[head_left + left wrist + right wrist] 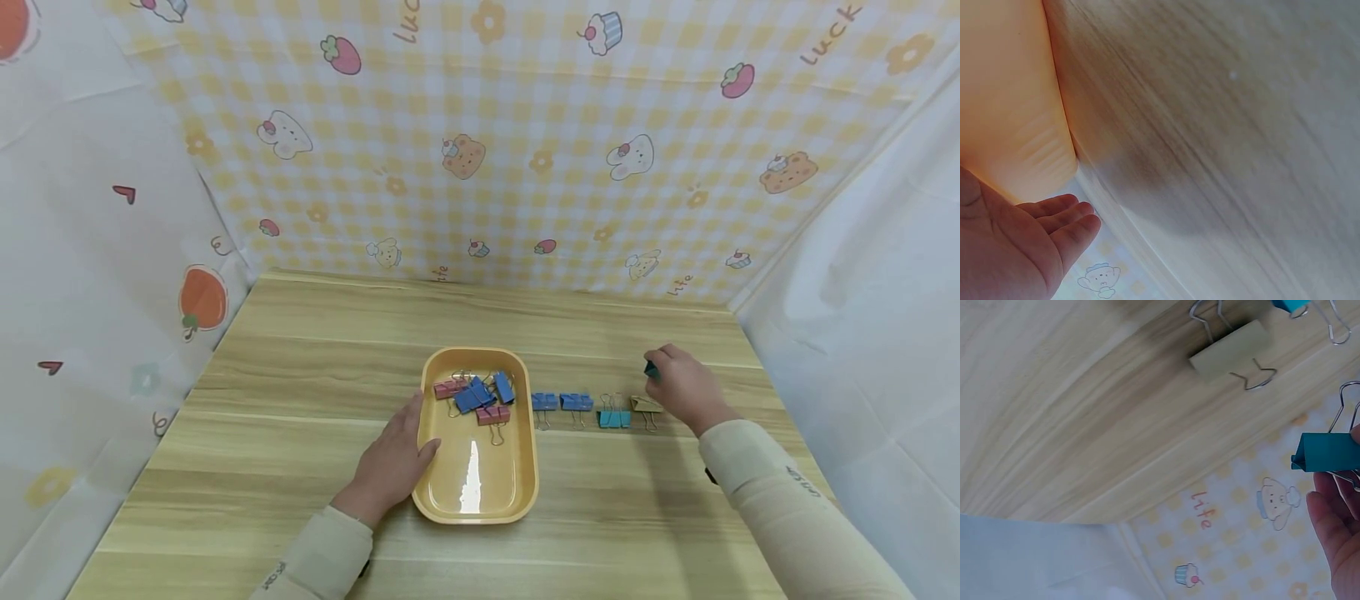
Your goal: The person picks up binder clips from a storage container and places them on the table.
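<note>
A yellow tray (480,515) holds several blue and pink binder clips (470,395). My left hand (393,454) rests against the tray's left side, its fingers extended along the rim; the left wrist view shows those fingers (1075,234) straight beside the tray wall. Over the table's right part, my right hand (686,385) pinches a teal binder clip (1325,452) between thumb and fingers, raised above the wood. Just left of that hand, a khaki binder clip (647,404) lies on the table, at the end of a row.
Left of the khaki clip, the row continues with a turquoise binder clip (614,418) and two blue binder clips (576,402) reaching to the tray's right edge. A checked cloth (525,167) hangs behind the wooden table (337,333), and white cloth (870,275) borders both sides.
</note>
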The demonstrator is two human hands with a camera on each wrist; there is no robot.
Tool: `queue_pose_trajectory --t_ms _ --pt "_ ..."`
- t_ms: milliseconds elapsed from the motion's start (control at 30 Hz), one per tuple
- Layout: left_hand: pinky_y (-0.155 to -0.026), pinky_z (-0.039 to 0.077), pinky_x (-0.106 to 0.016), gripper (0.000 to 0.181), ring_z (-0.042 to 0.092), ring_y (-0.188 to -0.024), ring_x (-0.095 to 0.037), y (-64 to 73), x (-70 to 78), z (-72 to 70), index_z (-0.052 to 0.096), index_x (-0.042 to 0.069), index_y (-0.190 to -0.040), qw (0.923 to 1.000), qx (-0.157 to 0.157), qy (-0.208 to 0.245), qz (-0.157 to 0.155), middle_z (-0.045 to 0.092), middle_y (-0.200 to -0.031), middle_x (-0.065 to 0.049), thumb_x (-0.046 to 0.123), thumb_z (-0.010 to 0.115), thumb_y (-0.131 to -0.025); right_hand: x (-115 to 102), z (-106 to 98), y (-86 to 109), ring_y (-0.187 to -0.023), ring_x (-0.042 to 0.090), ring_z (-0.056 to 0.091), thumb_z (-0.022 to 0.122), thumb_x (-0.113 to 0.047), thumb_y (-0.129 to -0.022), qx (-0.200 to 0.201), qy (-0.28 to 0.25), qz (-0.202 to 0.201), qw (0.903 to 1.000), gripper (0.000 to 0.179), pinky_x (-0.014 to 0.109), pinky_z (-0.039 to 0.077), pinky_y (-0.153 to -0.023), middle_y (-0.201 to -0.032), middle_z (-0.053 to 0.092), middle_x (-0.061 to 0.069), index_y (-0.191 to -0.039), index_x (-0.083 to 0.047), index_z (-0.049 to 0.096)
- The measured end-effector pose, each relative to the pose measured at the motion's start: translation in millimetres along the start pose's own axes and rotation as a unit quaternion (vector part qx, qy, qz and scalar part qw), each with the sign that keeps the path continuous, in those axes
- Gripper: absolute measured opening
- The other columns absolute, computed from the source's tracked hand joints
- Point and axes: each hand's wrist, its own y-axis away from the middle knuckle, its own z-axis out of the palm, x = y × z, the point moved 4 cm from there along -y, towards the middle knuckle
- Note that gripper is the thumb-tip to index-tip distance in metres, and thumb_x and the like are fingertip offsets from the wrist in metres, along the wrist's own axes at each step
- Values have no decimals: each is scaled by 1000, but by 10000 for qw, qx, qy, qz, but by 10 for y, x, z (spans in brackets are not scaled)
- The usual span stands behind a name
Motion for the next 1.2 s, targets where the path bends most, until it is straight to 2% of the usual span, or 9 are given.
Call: queue_pose_trajectory --t_ms 333,567,1200 --pt "-104 39 -53 80 36 -137 -39 -15 -18 0 10 4 -155 10000 -21 -26 -42 31 -152 -23 36 56 -97 204 72 74 -92 38 62 59 -5 -83 -311 21 391 9987 39 48 54 -71 -112 59 26 -119 9 58" --pt "-103 40 -53 80 37 -136 -39 -7 -2 -5 11 3 -154 10000 7 -81 3 32 -152 -23 35 56 -97 346 146 135 -85 36 63 59 -5 -80 -263 48 407 9988 40 48 54 -69 -109 59 26 -117 9 59" --pt "-104 39 -53 78 36 -137 -39 11 38 -28 11 3 -154 9999 -25 -114 -32 30 -153 -23 32 56 -97 610 368 240 -86 36 62 67 -6 -76 -643 55 431 9970 40 51 53 -70 -105 59 24 -112 10 60"
